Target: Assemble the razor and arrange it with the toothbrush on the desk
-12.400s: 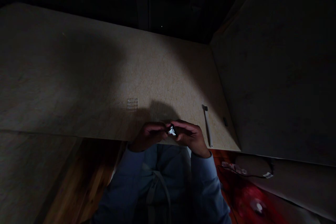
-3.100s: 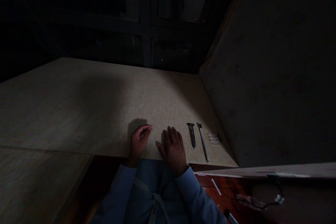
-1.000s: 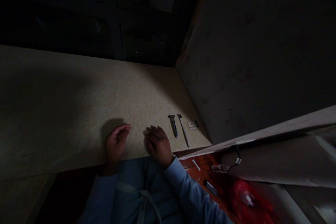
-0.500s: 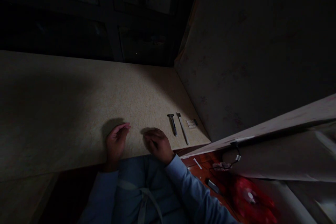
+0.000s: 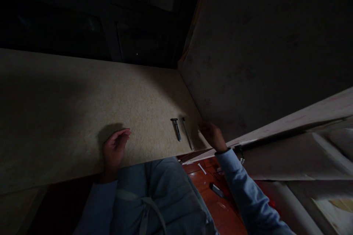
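Observation:
My left hand [image 5: 113,151] rests on the near edge of the beige table [image 5: 82,110], fingers loosely curled, holding nothing. My right hand [image 5: 211,135] has reached to the table's right corner beside the upright panel, over the spot where small pale pieces lay; they are now hidden under it, and I cannot see whether the fingers grip anything. A dark safety razor [image 5: 175,129] lies just left of that hand. A thin pale stick-like tool [image 5: 186,134] lies beside the razor.
A tall upright panel [image 5: 261,55] walls off the table's right side. A slanted board [image 5: 289,117] runs below it. Small scraps and a dark object [image 5: 217,191] lie on the red-brown floor. The scene is very dim.
My right hand has left the table's near edge and swung right, past the razor and thin tool, to the corner by the panel. The left hand has stayed put.

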